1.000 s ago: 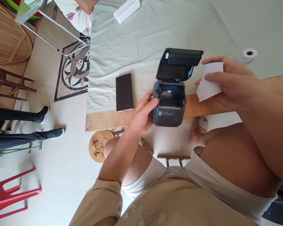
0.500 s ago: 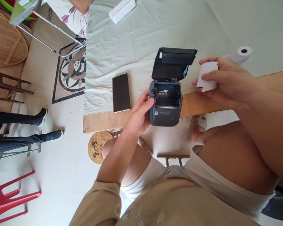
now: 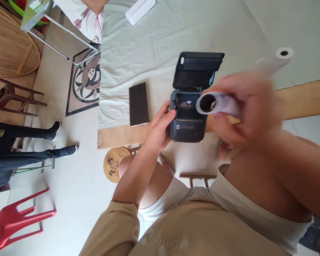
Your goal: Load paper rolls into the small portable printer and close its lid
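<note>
Printer (image 3: pixel 188 119) steadied by left hand (image 3: pixel 158 129), lid open, bay empty. Paper roll (image 3: pixel 216 104) clasped in right hand (image 3: pixel 245 110), blurred, above bay; not yet seated.

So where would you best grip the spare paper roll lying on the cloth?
The spare paper roll lies on the cloth with its hollow core facing the camera. Probably pinch its curved sides from above, since nothing crowds it.

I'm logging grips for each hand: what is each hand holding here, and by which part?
The right hand grips a paper roll around its body, open core showing. The left hand holds the open printer by its left side.
</note>
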Motion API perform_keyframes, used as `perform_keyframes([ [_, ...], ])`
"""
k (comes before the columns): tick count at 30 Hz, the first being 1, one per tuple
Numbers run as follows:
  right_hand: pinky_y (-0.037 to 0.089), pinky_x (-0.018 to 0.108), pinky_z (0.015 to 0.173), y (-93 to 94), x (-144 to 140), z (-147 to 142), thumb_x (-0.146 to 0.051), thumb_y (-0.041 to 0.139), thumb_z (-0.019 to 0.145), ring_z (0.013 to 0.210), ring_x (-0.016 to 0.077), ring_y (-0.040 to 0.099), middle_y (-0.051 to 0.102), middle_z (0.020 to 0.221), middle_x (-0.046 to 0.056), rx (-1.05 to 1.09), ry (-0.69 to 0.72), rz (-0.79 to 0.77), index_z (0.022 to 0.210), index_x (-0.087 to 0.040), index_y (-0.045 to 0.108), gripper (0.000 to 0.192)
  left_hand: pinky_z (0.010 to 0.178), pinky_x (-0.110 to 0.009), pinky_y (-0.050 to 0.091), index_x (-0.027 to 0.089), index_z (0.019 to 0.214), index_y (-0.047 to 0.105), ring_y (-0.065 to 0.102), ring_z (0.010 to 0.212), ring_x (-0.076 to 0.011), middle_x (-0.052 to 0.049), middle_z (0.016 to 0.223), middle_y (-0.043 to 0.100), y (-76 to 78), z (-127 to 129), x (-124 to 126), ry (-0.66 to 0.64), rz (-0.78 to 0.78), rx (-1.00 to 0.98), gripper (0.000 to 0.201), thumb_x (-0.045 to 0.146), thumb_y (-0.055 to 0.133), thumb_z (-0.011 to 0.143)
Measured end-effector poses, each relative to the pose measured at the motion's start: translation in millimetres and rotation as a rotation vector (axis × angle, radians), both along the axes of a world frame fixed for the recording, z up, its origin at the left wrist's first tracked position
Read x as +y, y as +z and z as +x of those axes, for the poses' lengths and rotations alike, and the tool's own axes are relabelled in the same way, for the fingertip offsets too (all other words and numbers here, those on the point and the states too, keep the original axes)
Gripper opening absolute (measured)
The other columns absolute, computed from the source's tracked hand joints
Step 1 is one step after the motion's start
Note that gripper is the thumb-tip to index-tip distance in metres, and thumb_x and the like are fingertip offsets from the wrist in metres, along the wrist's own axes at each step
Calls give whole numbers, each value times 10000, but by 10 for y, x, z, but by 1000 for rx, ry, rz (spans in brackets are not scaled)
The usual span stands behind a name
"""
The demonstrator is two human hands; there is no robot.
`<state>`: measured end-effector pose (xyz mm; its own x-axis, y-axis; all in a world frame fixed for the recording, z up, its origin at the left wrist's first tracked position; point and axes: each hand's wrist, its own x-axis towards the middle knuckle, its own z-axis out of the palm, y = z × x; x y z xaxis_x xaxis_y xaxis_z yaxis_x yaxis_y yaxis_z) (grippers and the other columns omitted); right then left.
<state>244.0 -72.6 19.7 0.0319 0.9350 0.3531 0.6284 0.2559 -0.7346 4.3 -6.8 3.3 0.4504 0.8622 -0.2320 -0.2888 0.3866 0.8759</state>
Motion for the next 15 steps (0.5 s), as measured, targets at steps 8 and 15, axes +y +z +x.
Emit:
perform_keyframes([
  [8, 709, 447, 1015, -139, 256, -148, -211, 608, 1187, 1235, 297, 869, 886, 1518, 126, -397, 47, 230, 1503, -237, 807, 374, 1173, -479, 778, 273, 1358, 859, 883, 1552, -428, -89, 1294, 973, 6, -24, -8, -1, -19, 11, 737, 740, 1146, 866],
  [15, 588, 438, 950, -173, 290, -103, -377, 583, 1309, 1011, 241, 800, 860, 1087, 54, -447, -45, 449, 1358, -282, 896, 330, 1243, -488, 746, 293, 1423, 852, 860, 1578, -419, -66, 1424, 950, -20, -29, -38, 12, -20, 7, 738, 734, 1115, 893],
])
